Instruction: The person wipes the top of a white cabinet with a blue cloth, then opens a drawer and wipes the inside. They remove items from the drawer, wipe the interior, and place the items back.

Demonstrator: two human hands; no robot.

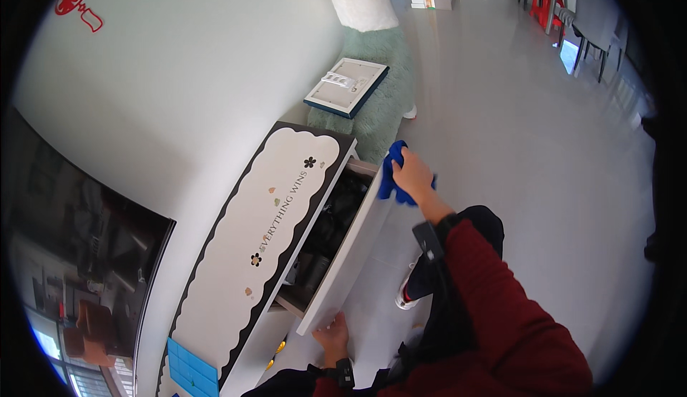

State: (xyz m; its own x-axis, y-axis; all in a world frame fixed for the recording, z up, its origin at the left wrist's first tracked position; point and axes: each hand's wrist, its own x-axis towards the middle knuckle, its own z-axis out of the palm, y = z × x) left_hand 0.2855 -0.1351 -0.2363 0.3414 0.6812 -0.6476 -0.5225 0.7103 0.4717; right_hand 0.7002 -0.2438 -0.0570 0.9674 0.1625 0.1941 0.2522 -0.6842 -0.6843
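Note:
A bunched blue cloth [390,182] is gripped in my right hand [414,174], at the far end of the white drawer front [343,257]. The cloth touches that front's outer side. My left hand [333,338] is at the near end of the same front, low on its outer face, with its fingers partly hidden. The drawer is pulled out of a low cabinet, and dark items [335,209] lie inside it, too dim to name. A cream, black-edged mat [241,236] with flowers and writing covers the cabinet top.
A blue panel [193,367] lies on the cabinet's near end. Left of it stands a television [80,257]. Beyond the cabinet, a picture frame [349,87] rests face down on green plush fabric [370,48]. Gray chairs [597,16] and a red stool [541,8] stand far right.

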